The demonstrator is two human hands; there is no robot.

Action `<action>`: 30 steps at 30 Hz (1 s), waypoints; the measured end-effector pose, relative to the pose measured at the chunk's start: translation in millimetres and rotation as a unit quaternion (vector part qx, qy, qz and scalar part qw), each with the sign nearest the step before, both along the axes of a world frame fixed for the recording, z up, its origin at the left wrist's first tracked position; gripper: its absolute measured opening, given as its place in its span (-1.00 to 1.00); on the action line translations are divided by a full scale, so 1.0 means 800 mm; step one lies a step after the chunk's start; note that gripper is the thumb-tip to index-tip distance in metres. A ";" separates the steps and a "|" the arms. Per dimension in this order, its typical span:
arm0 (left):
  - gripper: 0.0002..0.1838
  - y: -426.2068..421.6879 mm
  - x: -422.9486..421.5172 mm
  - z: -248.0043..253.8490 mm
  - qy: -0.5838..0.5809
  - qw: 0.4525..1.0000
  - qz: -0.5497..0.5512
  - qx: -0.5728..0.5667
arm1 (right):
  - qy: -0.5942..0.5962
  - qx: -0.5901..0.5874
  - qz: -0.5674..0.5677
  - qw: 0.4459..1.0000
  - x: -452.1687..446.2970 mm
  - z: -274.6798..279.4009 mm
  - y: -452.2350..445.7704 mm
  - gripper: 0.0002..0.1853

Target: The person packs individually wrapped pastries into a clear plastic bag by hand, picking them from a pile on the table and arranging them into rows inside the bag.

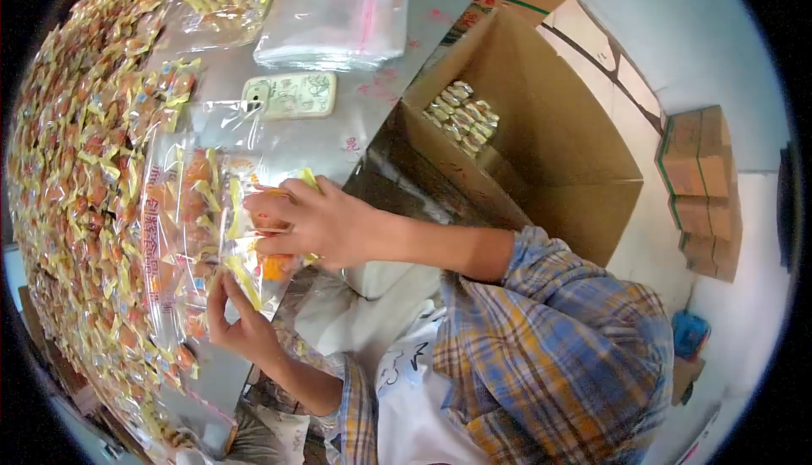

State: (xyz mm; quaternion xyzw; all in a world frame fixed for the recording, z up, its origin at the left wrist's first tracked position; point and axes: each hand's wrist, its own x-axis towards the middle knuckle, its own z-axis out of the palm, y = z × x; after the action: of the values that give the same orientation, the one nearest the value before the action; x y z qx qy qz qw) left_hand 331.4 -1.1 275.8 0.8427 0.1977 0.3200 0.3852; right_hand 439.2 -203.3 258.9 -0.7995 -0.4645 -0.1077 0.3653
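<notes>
We see the right hand [326,224] half closed, its fingers bent over yellow-edged packets [275,267] at the clear bag [157,249]. The left hand [244,325] brings thumb and forefinger nearly together beside them; whether it grips film, we cannot tell. The bag lies on the bench [338,135], right of the big heap [76,186].

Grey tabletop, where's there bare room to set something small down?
Mainly the grey tabletop bordered by the phone, the stack of clear bags and the edge beside the open carton. A smaller patch shows below the left hand. It's crowded leftward, with heaped wrapped pieces, and at the printed bag by both hands.
</notes>
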 end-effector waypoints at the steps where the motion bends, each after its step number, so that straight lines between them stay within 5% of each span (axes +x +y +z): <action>1: -0.76 -0.001 0.002 0.000 0.001 1.000 0.013 -0.001 | -0.011 -0.033 -0.014 0.999 0.000 0.001 0.003 -0.36; 11: -0.71 -0.006 0.021 0.024 -0.045 0.994 0.096 0.030 | -0.127 -0.025 -0.118 0.985 -0.020 -0.033 0.042 -0.54; 18: -0.73 -0.001 0.022 0.036 -0.086 0.991 0.054 0.083 | -0.158 -0.140 -0.145 0.967 -0.011 -0.022 0.081 -0.65; 23: -0.78 -0.016 0.002 0.014 -0.085 0.989 0.030 0.117 | -0.013 -0.281 -0.041 0.959 0.026 0.029 0.095 -0.27; 25: -0.77 -0.040 -0.005 0.019 -0.072 0.969 0.065 0.229 | 0.046 -0.292 0.012 0.955 0.044 0.029 0.105 -0.02; 28: -0.78 -0.080 -0.033 -0.005 -0.144 0.943 0.086 0.286 | 0.049 -0.260 0.037 0.964 0.055 0.019 0.104 -0.03; 30: -0.78 -0.102 -0.065 -0.013 -0.132 0.957 -0.169 0.195 | 0.061 -0.291 0.043 0.954 0.056 0.022 0.108 0.01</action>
State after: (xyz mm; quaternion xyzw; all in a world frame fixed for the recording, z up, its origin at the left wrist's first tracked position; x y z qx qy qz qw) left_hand 279.3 -82.7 265.3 0.8729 -0.0664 0.3908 0.2845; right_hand 483.6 -116.6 276.5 -0.8553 -0.4866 0.0973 0.1491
